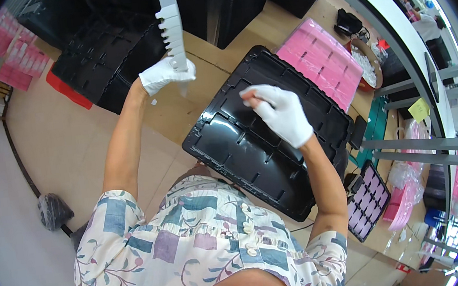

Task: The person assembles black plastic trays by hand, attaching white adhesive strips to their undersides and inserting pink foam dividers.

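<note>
Strip (pixel 171 22), white, notched along one edge: held by one end in the left hand (pixel 167 73), running away from the person's body, beside the black stack (pixel 102 67) and apart from the black tray (pixel 220 144). Left grip closed round that end. Right hand (pixel 285 114) over the tray, fingers curled, thumb close by; can't tell from here whether anything is pinched there, or whether the glove touches the tray.

Risks, as I judge them: one hold, long free length. If the strip is as light as it looks, a quick swing could bend it or catch its notches on the stack's edge. Smooth gloves might let it slip or twist. Tray looks glossy, lies askew close to the person's body; a careless forearm could shove it. White scrap (pixel 154 102) near the left wrist might cling to a glove.

Hard to make out: strip's far end, cut off by the view's top edge; its near end, blurred below the left hand; the tray's middle, under the right hand.
</note>
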Demonstrator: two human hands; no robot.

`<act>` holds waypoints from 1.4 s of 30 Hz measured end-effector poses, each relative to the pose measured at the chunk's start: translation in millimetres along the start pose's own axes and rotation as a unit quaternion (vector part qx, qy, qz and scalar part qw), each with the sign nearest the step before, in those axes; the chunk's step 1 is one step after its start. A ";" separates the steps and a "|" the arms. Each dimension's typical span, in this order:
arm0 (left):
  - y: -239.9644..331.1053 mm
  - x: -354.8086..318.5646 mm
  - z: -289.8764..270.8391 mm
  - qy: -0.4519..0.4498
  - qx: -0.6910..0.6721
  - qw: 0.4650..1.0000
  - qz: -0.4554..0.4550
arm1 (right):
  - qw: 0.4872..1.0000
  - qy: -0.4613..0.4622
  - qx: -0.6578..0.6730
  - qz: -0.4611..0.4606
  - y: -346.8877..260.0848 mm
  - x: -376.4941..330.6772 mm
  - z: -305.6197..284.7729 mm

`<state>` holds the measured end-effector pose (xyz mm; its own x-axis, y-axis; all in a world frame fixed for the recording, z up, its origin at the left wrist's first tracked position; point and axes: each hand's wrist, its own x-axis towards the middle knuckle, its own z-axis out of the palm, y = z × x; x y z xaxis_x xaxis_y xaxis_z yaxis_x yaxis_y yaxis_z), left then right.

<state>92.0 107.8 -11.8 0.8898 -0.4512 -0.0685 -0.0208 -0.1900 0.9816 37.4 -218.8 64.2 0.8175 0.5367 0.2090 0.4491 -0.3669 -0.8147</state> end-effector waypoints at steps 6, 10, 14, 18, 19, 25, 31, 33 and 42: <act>43.2 10.9 37.4 0.167 -0.441 0.882 0.008 | 0.965 -0.053 0.216 0.141 17.2 49.2 60.4; 49.0 29.7 47.5 0.216 -0.477 0.852 0.007 | 0.973 0.000 0.201 0.112 13.3 49.0 86.4; 55.4 36.6 48.9 0.240 -0.493 0.836 -0.027 | 0.895 0.019 0.372 0.244 -5.5 45.1 77.6; 30.3 19.9 60.9 0.087 -0.553 0.827 -0.060 | 0.826 0.031 0.502 0.253 -3.2 37.1 62.1; 9.6 13.4 66.8 0.009 -0.559 0.828 -0.044 | 0.792 0.015 0.562 0.238 -1.6 35.4 58.5; 18.7 3.4 72.1 -0.129 -0.419 0.897 0.051 | 0.707 -0.037 0.675 0.208 7.7 18.6 56.6; 40.9 0.9 75.5 0.011 -0.390 0.921 0.011 | 0.781 -0.050 0.555 0.282 6.8 10.6 50.6; 42.8 -2.8 75.2 0.103 -0.385 0.917 -0.029 | 0.814 -0.013 0.515 0.268 18.6 -1.1 47.7; 55.9 -10.7 87.7 0.133 -0.304 0.938 -0.098 | 0.879 0.031 0.338 0.334 -15.9 1.1 42.7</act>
<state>41.4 25.6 28.2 0.9333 -0.2108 -0.2908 0.3473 0.3229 0.8804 15.8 -179.9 54.3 0.8451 0.3232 -0.4259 -0.4383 -0.0375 -0.8981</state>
